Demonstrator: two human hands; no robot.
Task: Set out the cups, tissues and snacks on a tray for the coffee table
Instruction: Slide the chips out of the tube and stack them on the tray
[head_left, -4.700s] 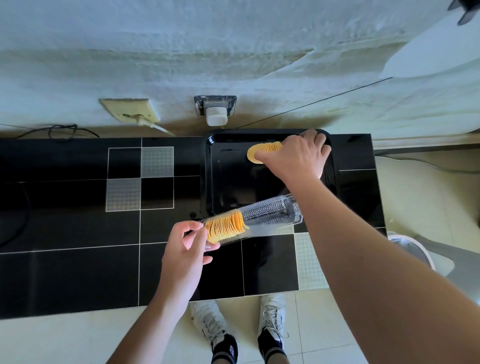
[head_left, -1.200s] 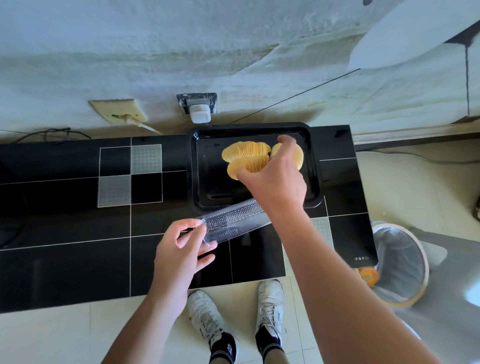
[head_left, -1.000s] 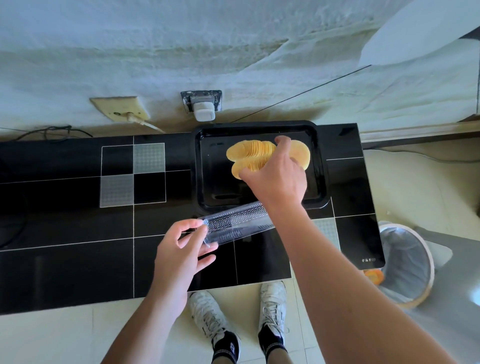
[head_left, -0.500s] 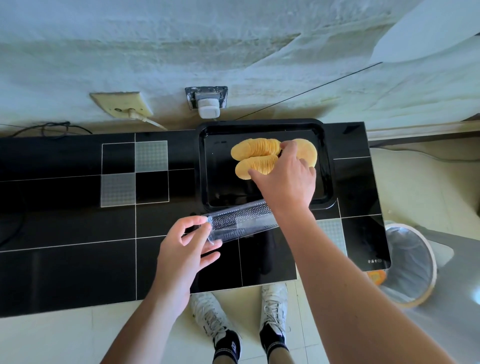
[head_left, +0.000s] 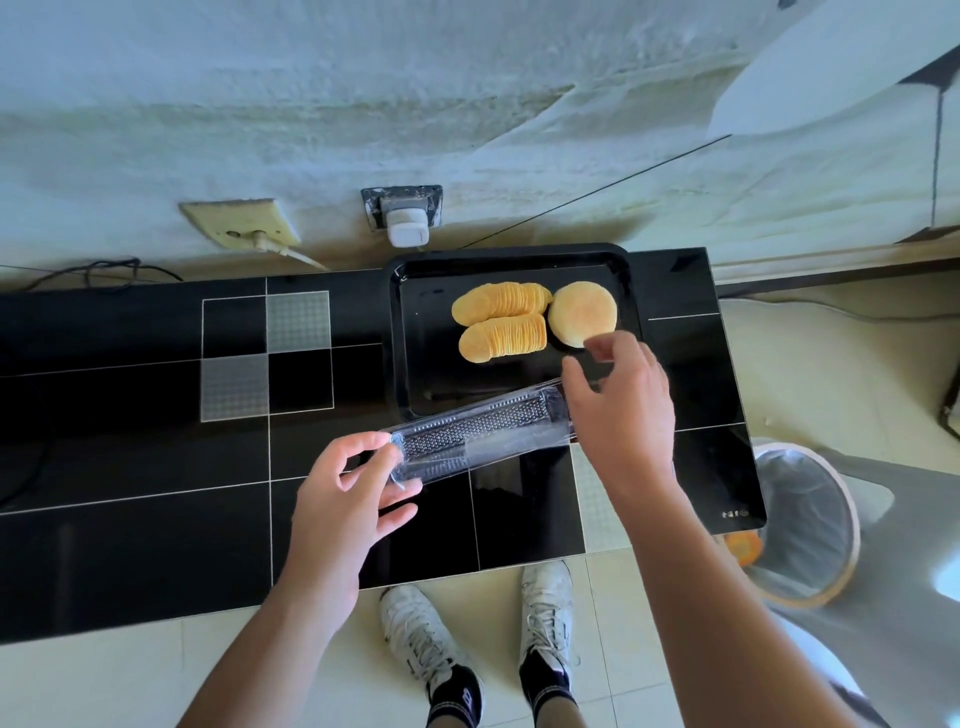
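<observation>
A black tray (head_left: 405, 364) sits at the back of the black tiled table, against the wall. On it lie two fanned rows of yellow crisps (head_left: 501, 325) and a flat stack of crisps (head_left: 582, 312) to their right. An empty clear plastic crisp sleeve (head_left: 483, 436) lies across the tray's front edge. My left hand (head_left: 343, 499) pinches the sleeve's left end. My right hand (head_left: 623, 405) hovers over the sleeve's right end, fingers loosely curled and holding nothing, just in front of the flat stack.
The black tiled table (head_left: 156, 441) stretches left of the tray. A waste bin lined with a clear bag (head_left: 800, 519) stands on the floor at the right. Wall sockets with a white plug (head_left: 405, 223) are behind the tray. My shoes show below the table's edge.
My right hand has let go of the crisps and pulled back from the tray toward the sleeve's right end. The crisps stay on the tray. The sleeve has emptied since the earliest frame.
</observation>
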